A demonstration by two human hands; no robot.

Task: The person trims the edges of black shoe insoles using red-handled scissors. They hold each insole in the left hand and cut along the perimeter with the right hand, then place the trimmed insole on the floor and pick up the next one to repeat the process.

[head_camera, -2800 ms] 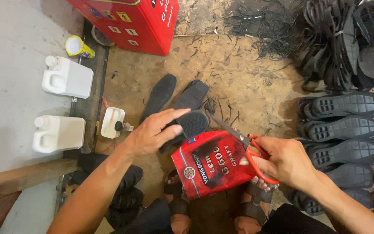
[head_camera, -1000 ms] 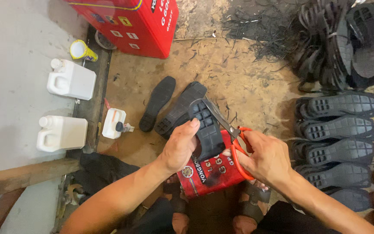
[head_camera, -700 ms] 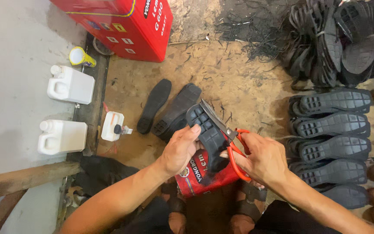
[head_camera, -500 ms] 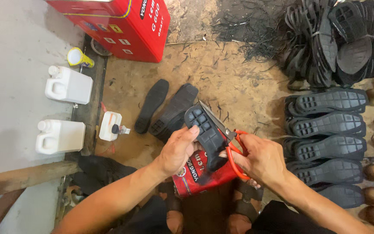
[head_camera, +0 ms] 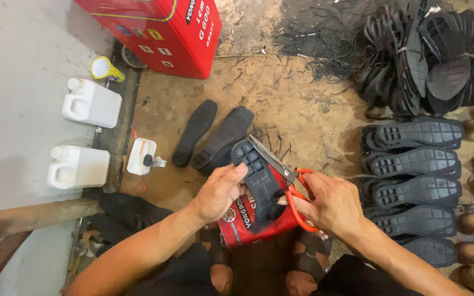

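Note:
My left hand point(head_camera: 219, 191) grips a black rubber shoe sole point(head_camera: 258, 176), tread side up, over a red tin point(head_camera: 259, 219) that sits between my knees. My right hand point(head_camera: 328, 203) holds orange-handled scissors point(head_camera: 287, 180), fingers through the loops, with the blades lying along the sole's right edge near its toe. Two more black soles point(head_camera: 215, 138) lie flat on the dirt floor just beyond.
A row of treaded soles point(head_camera: 412, 164) lines the right side, with a heap of soles and rubber trimmings point(head_camera: 412, 55) above. A red box point(head_camera: 154, 30) stands at the top. Two white jugs point(head_camera: 86, 131) and a small white bottle point(head_camera: 141, 156) sit left.
My left hand picked a sole off the floor and brought it over the red tin. My right hand moved the scissors up against its edge.

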